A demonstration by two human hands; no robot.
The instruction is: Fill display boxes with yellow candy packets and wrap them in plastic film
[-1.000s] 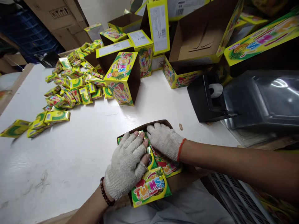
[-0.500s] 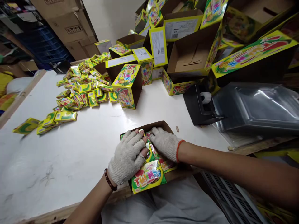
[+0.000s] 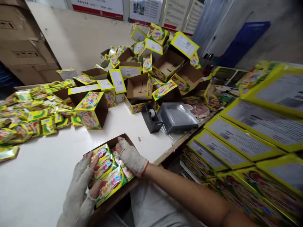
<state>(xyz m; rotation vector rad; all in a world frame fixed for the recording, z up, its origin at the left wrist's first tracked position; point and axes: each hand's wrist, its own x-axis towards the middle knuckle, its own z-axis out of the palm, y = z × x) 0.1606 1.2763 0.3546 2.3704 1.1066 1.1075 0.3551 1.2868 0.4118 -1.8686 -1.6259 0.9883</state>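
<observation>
Head view, angled down across the table (image 3: 48, 179): my left hand (image 3: 79, 192), in a knit fingerless glove, was spread at the carton's left side, with its fingers curving up along the packets and its thumb lying against them. My right hand (image 3: 131, 158) lay flatter, its fingers pressed together on the far end of the packets, close to the rim, and pinching nothing. The yellow Twins packets (image 3: 106, 171) sat tilted in rows inside the shallow brown carton (image 3: 111, 201), near the table's front edge. The carton's near rim ran just past my left thumb. Left of my hand, white tabletop stretched to the heaped loose packets (image 3: 30, 121). Ahead stood an upright printed box (image 3: 91, 111), well apart from me. To the right, a strip of table separated the carton from the black tape dispenser (image 3: 151, 118), and the table's right edge (image 3: 174, 149) lay just beyond my right hand.
</observation>
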